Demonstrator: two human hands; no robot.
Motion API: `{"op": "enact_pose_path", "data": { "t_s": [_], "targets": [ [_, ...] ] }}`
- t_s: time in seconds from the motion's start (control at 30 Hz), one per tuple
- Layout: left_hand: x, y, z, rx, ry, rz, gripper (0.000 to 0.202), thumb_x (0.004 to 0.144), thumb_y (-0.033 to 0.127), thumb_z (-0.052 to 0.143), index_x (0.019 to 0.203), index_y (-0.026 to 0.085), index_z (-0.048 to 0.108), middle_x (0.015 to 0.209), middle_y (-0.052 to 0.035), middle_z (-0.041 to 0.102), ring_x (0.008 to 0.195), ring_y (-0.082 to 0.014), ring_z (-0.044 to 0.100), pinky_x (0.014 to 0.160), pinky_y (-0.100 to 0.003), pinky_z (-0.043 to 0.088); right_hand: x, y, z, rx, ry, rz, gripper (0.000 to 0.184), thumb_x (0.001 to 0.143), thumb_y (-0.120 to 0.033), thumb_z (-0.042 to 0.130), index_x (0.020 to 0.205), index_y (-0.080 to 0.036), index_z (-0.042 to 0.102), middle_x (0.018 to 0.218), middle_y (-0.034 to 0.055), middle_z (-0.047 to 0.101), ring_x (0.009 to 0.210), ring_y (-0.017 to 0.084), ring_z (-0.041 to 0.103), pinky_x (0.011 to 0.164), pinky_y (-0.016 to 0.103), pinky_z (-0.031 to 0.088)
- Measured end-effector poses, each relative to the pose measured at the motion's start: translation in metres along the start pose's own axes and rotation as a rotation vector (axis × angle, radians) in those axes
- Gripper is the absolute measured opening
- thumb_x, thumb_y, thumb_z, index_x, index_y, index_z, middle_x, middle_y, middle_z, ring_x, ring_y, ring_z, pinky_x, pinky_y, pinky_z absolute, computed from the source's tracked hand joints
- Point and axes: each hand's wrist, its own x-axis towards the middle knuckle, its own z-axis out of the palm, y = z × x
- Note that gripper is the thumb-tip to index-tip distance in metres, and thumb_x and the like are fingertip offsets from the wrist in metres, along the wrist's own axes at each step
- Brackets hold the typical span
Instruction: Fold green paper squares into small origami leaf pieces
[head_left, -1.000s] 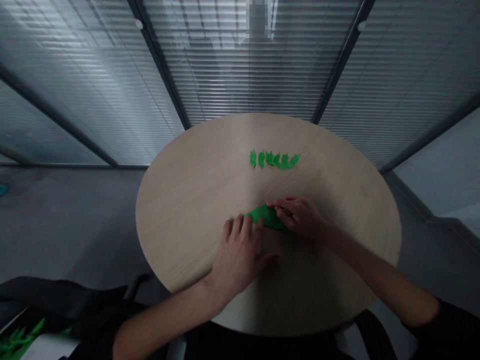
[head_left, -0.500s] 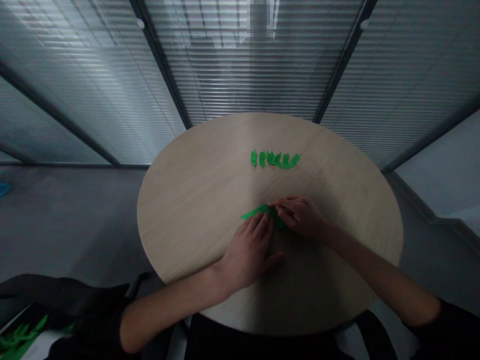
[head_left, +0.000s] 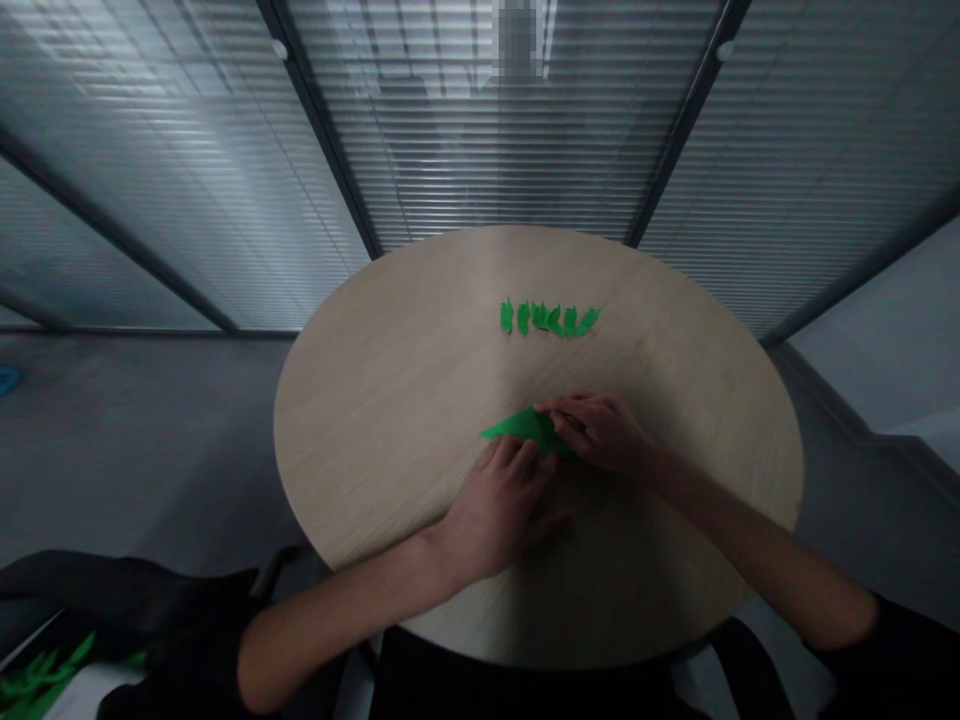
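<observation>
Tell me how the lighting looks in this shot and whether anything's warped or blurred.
Head view: dim overall, the round table brightest around its middle; the wide lens bows the window frames outward; a pixelated block sits top centre; the green paper looks sharp.

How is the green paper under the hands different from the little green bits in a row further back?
The green paper is one larger, pointed piece; the little green bits are several small ones. The green paper is touched by the left hand and right hand; the little green bits lie farther back, untouched, in a row. Both are bright green and lie on the round table.
</observation>
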Motion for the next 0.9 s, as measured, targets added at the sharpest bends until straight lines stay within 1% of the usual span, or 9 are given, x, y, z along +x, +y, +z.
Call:
{"op": "enact_pose_path", "data": {
  "t_s": [0.13, 0.23, 0.3, 0.37, 0.47, 0.5, 0.57, 0.73, 0.9],
  "targets": [
    [-0.001, -0.002, 0.005, 0.036, 0.006, 0.053, 0.066, 0.094, 0.056, 0.069, 0.146, 0.016, 0.058, 0.128, -0.0170, 0.062, 0.118, -0.0386, 0.053, 0.103, -0.058, 0.051, 0.000, 0.001, 0.001, -0.004, 0.002, -0.019, 0.033, 0.102, -0.022, 0.050, 0.122, -0.020, 0.076, 0.107, 0.0076, 0.083, 0.092, 0.023, 0.078, 0.087, 0.035, 0.058],
    [-0.003, -0.004, 0.006, 0.041, -0.001, 0.060, 0.067, 0.094, 0.058, 0.068, 0.147, 0.018, 0.058, 0.128, -0.0176, 0.061, 0.118, -0.0389, 0.053, 0.103, -0.060, 0.050, 0.000, 0.001, 0.002, 0.001, 0.005, -0.015, 0.033, 0.102, -0.021, 0.050, 0.122, -0.020, 0.076, 0.108, 0.0074, 0.083, 0.094, 0.023, 0.078, 0.090, 0.035, 0.058],
    [-0.003, -0.005, 0.004, 0.041, 0.005, 0.085, 0.063, 0.095, 0.059, 0.067, 0.146, 0.023, 0.060, 0.127, -0.0170, 0.061, 0.117, -0.0390, 0.053, 0.102, -0.061, 0.049, 0.000, 0.001, 0.002, -0.002, 0.010, -0.008, 0.033, 0.102, -0.021, 0.051, 0.122, -0.021, 0.077, 0.107, 0.0073, 0.083, 0.093, 0.023, 0.078, 0.090, 0.035, 0.059],
    [-0.003, -0.006, 0.003, 0.018, 0.017, 0.095, 0.061, 0.096, 0.060, 0.065, 0.146, 0.024, 0.060, 0.126, -0.0163, 0.061, 0.116, -0.0379, 0.053, 0.101, -0.060, 0.049, -0.001, 0.001, 0.003, -0.006, 0.012, -0.011, 0.033, 0.102, -0.021, 0.051, 0.122, -0.021, 0.077, 0.108, 0.0075, 0.083, 0.094, 0.023, 0.078, 0.089, 0.035, 0.059],
    [-0.001, -0.004, 0.001, -0.012, 0.030, 0.044, 0.065, 0.097, 0.061, 0.061, 0.145, 0.018, 0.059, 0.123, -0.0163, 0.062, 0.111, -0.0352, 0.054, 0.099, -0.055, 0.052, -0.002, 0.002, 0.004, -0.012, 0.011, -0.024, 0.032, 0.102, -0.021, 0.051, 0.122, -0.021, 0.077, 0.107, 0.0078, 0.084, 0.091, 0.023, 0.078, 0.089, 0.035, 0.059],
    [0.000, -0.002, 0.001, -0.004, 0.031, 0.025, 0.065, 0.098, 0.062, 0.059, 0.144, 0.016, 0.060, 0.122, -0.0168, 0.062, 0.110, -0.0351, 0.054, 0.098, -0.054, 0.052, -0.002, 0.003, 0.004, -0.014, 0.013, -0.026, 0.032, 0.102, -0.022, 0.051, 0.122, -0.020, 0.077, 0.107, 0.0079, 0.084, 0.091, 0.023, 0.078, 0.089, 0.036, 0.059],
    [0.001, 0.002, 0.001, 0.045, 0.023, 0.022, 0.066, 0.099, 0.065, 0.055, 0.141, 0.015, 0.062, 0.122, -0.0178, 0.061, 0.111, -0.0363, 0.054, 0.098, -0.056, 0.051, -0.002, 0.003, 0.004, -0.014, 0.020, -0.028, 0.032, 0.102, -0.022, 0.051, 0.122, -0.020, 0.077, 0.107, 0.0078, 0.084, 0.090, 0.023, 0.078, 0.089, 0.036, 0.059],
    [0.003, 0.006, 0.003, 0.148, 0.011, 0.063, 0.065, 0.099, 0.066, 0.055, 0.147, 0.022, 0.059, 0.126, -0.0172, 0.060, 0.116, -0.0379, 0.053, 0.101, -0.058, 0.048, 0.000, 0.001, 0.002, 0.001, 0.021, -0.032, 0.032, 0.102, -0.022, 0.050, 0.120, -0.019, 0.077, 0.107, 0.0081, 0.084, 0.090, 0.024, 0.078, 0.086, 0.036, 0.060],
    [0.001, 0.003, 0.007, 0.145, 0.016, 0.072, 0.063, 0.098, 0.071, 0.053, 0.146, 0.030, 0.061, 0.127, -0.0161, 0.059, 0.118, -0.0384, 0.052, 0.102, -0.060, 0.046, 0.000, 0.000, 0.002, 0.023, 0.024, -0.026, 0.031, 0.102, -0.021, 0.051, 0.120, -0.020, 0.077, 0.110, 0.0079, 0.083, 0.094, 0.023, 0.078, 0.088, 0.035, 0.060]
  ]
}}
